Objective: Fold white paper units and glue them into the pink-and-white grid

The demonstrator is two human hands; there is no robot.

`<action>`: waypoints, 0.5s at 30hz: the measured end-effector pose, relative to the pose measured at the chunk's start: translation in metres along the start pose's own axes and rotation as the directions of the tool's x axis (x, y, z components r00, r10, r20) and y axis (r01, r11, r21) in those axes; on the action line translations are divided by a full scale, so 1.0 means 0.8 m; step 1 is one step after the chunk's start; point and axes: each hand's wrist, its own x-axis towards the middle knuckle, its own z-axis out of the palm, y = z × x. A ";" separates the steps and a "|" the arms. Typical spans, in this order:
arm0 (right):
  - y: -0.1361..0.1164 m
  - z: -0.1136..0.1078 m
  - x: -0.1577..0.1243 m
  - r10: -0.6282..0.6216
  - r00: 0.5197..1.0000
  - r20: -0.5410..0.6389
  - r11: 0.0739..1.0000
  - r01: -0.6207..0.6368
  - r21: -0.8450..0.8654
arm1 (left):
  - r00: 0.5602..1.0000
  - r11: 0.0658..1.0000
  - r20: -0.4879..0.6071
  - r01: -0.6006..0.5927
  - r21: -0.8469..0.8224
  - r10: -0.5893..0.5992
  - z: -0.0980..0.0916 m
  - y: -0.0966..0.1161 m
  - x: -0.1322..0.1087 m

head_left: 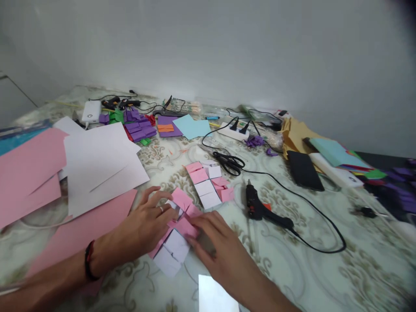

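A folded paper piece made of pink and white squares lies on the patterned tablecloth in front of me. My left hand bends over its left side, fingertips pressing on the paper; a ring and a dark wristband show on this hand. From the right, my right hand pinches a pink square at the edge between thumb and fingers. Just beyond sits a second pink and white folded piece, touched by neither hand. Black-handled scissors lie past it. To the right rests a black glue gun with its cord.
White sheets and pink sheets spread over the left side. Purple folded papers and light blue paper lie farther back. A power strip, a black phone and stacked coloured paper are toward the right.
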 end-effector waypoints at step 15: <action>0.005 -0.007 -0.014 -0.160 0.987 0.014 0.987 0.160 0.010 | 0.996 0.999 0.087 0.028 -0.046 -0.024 -0.005 0.000 0.003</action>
